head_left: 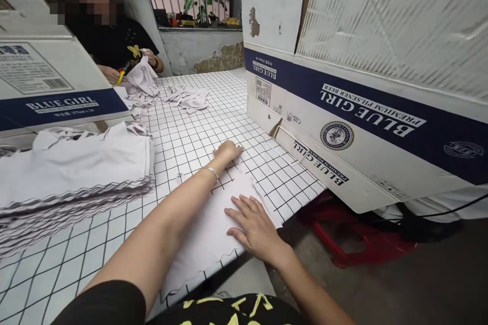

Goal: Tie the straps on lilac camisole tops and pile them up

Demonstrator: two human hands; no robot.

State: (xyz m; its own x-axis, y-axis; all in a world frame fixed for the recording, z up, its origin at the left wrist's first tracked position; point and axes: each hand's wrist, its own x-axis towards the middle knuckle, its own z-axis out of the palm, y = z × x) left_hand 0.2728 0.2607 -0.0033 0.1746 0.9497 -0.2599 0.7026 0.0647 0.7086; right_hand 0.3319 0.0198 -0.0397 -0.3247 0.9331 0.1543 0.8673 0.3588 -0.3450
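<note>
A pale, thin fabric piece point(206, 231) lies flat on the grid-patterned tablecloth point(224, 96), near the table's front edge. My left hand point(227, 151), with a bracelet at its wrist, reaches to the far end of this piece; its fingers are bent down and partly hidden, so what they hold cannot be made out. Resting palm down on the fabric's right side is my right hand point(253, 226), fingers spread. On the left is a thick stack of similar pale fabric pieces point(76, 167) with wavy edges.
White and blue cartons stand at the left point(49, 76) and right point(343, 86). Across the table a person point(114, 43) holds yellow-handled scissors point(121, 77) and pale cloth. A loose fabric bundle point(188, 98) lies nearby. A red stool point(343, 238) is below, right.
</note>
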